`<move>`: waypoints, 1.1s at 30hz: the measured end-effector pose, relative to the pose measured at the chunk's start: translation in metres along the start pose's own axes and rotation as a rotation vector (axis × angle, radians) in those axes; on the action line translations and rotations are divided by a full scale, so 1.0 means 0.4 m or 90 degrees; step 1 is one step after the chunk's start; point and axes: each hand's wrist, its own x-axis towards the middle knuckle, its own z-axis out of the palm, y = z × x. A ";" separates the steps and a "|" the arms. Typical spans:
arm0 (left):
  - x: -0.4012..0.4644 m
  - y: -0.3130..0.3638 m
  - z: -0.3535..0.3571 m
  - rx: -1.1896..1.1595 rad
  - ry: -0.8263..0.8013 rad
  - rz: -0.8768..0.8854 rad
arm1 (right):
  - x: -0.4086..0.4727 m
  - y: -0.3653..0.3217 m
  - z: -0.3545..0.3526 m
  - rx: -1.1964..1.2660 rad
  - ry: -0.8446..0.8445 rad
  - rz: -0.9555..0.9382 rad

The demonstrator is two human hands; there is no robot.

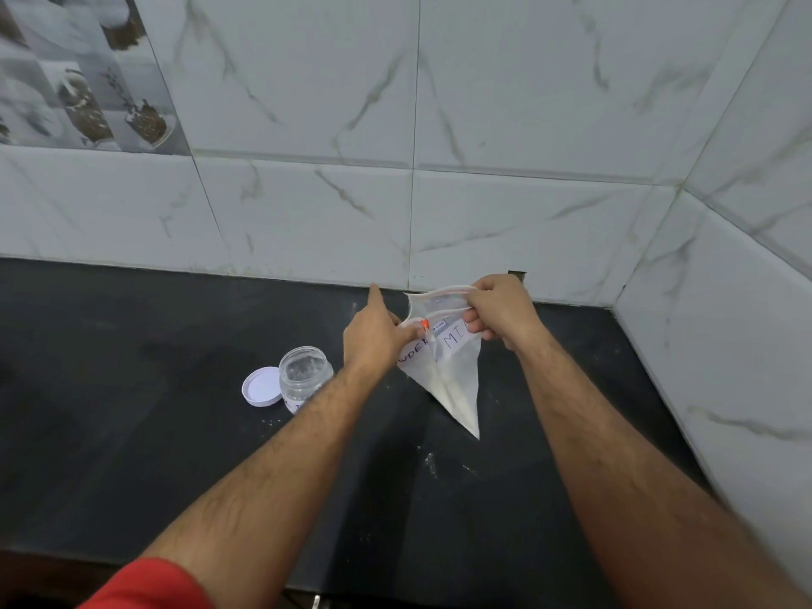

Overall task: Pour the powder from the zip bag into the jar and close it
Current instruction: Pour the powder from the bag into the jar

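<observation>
A clear zip bag (454, 375) with handwritten letters and white powder in its lower corner hangs above the black counter. Its mouth is pulled apart at the top. My left hand (375, 336) pinches the bag's left edge by the red slider, index finger pointing up. My right hand (501, 312) grips the right end of the zip strip. A small clear jar (305, 378) stands open on the counter, left of the bag and beside my left forearm. Its white lid (262, 385) lies flat just left of the jar.
The black counter (132, 432) runs to white marble-look tiled walls (439, 125) at the back and right, forming a corner. Specks of spilled white powder (430, 463) lie on the counter below the bag. The counter's front edge is at the bottom of view.
</observation>
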 end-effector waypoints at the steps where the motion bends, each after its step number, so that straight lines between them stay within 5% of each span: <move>1: 0.006 0.004 -0.005 0.006 0.003 -0.011 | -0.003 0.006 -0.004 0.023 -0.011 0.002; 6: 0.039 0.011 -0.015 0.000 -0.058 -0.013 | -0.007 0.047 -0.029 0.153 -0.045 -0.015; 13: 0.071 0.034 -0.032 -0.139 -0.129 0.088 | 0.014 0.164 -0.027 0.394 0.126 0.120; 20: 0.126 0.090 -0.113 -0.385 -0.182 0.153 | 0.024 0.239 0.018 0.404 -0.019 0.212; 26: 0.164 0.085 -0.147 -0.543 -0.216 0.098 | 0.040 0.145 0.024 0.719 -0.075 0.114; 33: 0.171 0.040 -0.157 -0.728 -0.208 0.060 | 0.051 0.078 0.003 0.810 -0.042 0.060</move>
